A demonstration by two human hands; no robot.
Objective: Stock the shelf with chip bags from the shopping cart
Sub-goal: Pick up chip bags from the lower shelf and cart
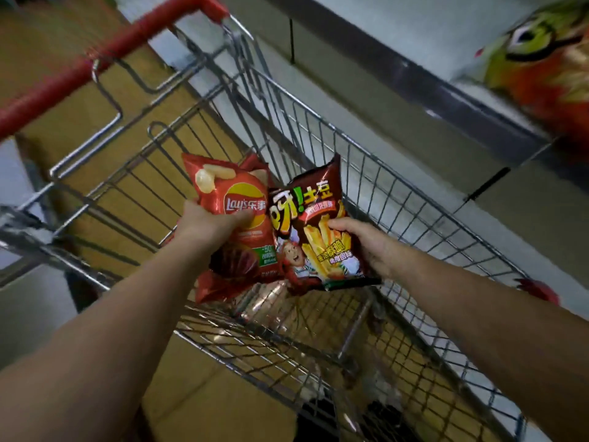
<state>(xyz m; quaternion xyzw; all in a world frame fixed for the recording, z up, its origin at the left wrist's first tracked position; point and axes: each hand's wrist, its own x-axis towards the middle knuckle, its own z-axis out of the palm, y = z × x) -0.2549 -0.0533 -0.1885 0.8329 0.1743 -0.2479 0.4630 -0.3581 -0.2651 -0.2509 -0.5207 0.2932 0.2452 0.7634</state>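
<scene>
1. Store aisle flooring shows in pale grey and tan panels beneath a wire shopping cart [398, 199], seen from above at a tilt.
2. Cart detail: a red push handle [105, 59] runs across the upper left; the folding child-seat frame [134, 145] sits just behind it, and a red corner bumper [538, 290] marks the right rim.
3. Shelving: a grey shelf [398, 68] runs diagonally along the upper right, just beside the cart's long side. One blurred green-and-red snack bag [548, 65] already rests on it at the far right.
4. Obstructions: the cart's right wire wall stands between the held bags and the shelf.
5. Left hand [207, 223]: grasping a red Lay's chip bag [236, 218] at its left edge, thumb on the printed face, with the bag raised above the cart basket.
6. Right hand [363, 244]: grasping a dark brown potato-stick bag [315, 224] at its right edge, thumb on the front, fingers hidden behind.
7. Bag relation: the two bags are side by side and touching, the brown bag overlapping the right edge of the red one; both face the camera.
8. Remaining stock: a glossy package [271, 311], details unclear, lies on the basket floor directly under the held bags.
</scene>
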